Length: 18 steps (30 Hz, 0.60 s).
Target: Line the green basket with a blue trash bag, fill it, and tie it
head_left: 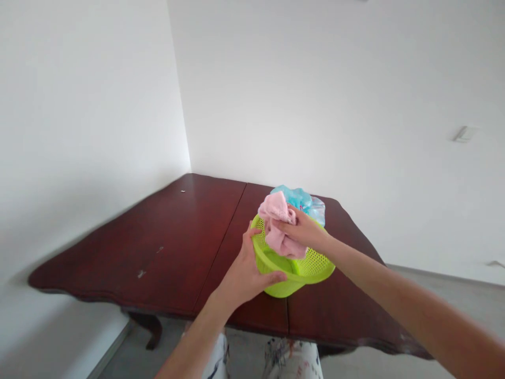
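Note:
A lime-green perforated plastic basket [288, 287] stands near the front of the dark red table. My left hand [252, 263] grips its left rim, thumb over the near edge and fingers along the side. My right hand [303, 229] is closed on a crumpled pink cloth [278, 208], which it holds over the basket opening. Part of the basket's inside shows below the cloth. Just behind, a light blue plastic bag [294, 196] with a clear, shiny part at its right lies on the table, partly hidden by the cloth and my right hand.
The dark red wooden table [158, 231] has a wavy edge and seams across its top. White walls meet behind its far left corner. Small pale marks [141, 273] dot the left part. My knees show below the front edge.

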{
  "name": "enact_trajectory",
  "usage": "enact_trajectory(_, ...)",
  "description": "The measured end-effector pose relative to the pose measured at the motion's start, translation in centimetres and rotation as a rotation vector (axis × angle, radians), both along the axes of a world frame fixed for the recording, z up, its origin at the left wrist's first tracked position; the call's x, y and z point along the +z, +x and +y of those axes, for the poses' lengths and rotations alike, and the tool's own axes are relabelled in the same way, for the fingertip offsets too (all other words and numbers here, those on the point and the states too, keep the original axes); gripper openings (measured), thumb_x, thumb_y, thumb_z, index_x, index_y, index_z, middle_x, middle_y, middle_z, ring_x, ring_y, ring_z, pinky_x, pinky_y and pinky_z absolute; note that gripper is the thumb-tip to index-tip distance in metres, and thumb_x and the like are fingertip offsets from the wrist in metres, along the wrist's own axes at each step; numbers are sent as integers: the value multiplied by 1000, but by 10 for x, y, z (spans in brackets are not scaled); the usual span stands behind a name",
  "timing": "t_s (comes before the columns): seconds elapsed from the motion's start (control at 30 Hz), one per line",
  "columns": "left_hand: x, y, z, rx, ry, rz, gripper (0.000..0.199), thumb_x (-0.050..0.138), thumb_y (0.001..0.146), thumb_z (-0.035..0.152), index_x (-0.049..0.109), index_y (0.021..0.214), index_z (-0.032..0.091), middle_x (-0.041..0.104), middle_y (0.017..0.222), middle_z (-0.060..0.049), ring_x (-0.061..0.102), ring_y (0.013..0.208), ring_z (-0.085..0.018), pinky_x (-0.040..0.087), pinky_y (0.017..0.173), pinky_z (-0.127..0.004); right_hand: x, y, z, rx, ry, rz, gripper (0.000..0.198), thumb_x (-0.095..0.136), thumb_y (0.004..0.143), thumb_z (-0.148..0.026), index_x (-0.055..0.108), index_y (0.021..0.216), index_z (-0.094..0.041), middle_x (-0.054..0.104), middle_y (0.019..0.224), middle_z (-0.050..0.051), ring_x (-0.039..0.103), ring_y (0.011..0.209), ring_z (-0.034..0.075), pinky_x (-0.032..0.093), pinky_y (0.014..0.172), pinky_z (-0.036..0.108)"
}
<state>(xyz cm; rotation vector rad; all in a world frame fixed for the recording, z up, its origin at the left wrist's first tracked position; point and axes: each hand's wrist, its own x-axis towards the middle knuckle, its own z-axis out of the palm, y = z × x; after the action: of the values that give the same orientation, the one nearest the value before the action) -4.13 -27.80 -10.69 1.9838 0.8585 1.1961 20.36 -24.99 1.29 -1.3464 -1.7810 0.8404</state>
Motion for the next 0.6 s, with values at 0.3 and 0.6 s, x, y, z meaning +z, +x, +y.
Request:
enact_trajectory(0.3,4,-1,21,182,110,-3,113,110,60,89,45,132,29,62,147,-15,76,122,-40,66,104,-58,33,36,22,623,-225,-753,21,91,79,-20,87,98,-29,85,98,2,78,88,25,68,83,37)
enact_trajectory(0.6,11,-3,13,-150,-32,-149,110,98,66,102,46,130,30,68,143,-13,76,128,-39,64,109,-57,-5,6,39,987,837,-1086,33,69,120,-29,79,147,-45,79,144,4,74,129,29,65,102,47)
